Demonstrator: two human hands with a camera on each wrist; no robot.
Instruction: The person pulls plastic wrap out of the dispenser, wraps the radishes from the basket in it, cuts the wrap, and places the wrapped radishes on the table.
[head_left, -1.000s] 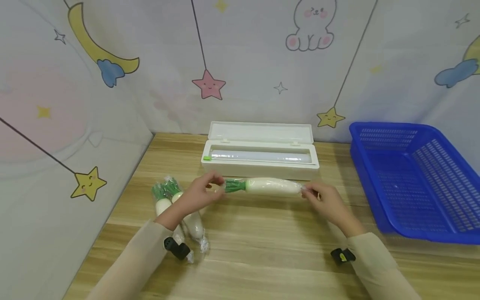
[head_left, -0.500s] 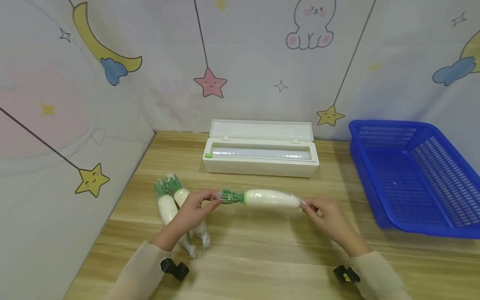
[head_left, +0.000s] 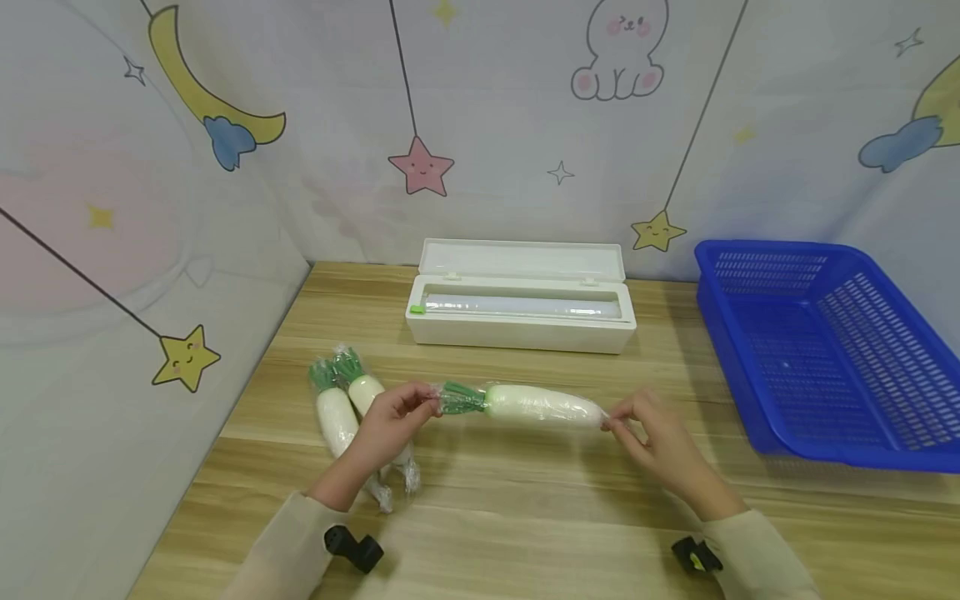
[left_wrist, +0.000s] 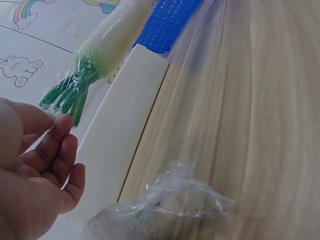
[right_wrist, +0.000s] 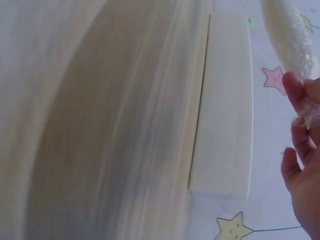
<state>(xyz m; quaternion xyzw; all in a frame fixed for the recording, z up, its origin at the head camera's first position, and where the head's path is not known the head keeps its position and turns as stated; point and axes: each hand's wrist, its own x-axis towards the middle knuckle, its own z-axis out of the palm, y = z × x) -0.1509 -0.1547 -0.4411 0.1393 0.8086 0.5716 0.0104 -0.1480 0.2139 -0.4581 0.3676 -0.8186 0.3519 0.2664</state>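
A white radish (head_left: pixel 543 404) with green tops, wrapped in clear plastic film, is held level above the table between both hands. My left hand (head_left: pixel 396 417) pinches the film at the leafy end; in the left wrist view its thumb and forefinger close on the film beside the green tops (left_wrist: pixel 75 87). My right hand (head_left: pixel 660 446) pinches the film gathered at the pointed end, and the right wrist view shows the twisted film (right_wrist: pixel 311 112) between its fingers. Two more wrapped radishes (head_left: pixel 337 421) lie side by side on the table, partly hidden behind my left hand and forearm.
Behind the radish stands a long white cling film box (head_left: pixel 525 335), its lid raised and the roll showing inside. A blue plastic basket (head_left: pixel 738 375) with slotted walls is at the right. A printed cloth (head_left: pixel 510 208) hangs along the table's back edge.
Both hands have brought the held radish nearer to the body, away from the film box. Its pointed end now sits slightly lower than the leafy end. The two lying radishes stay in place.
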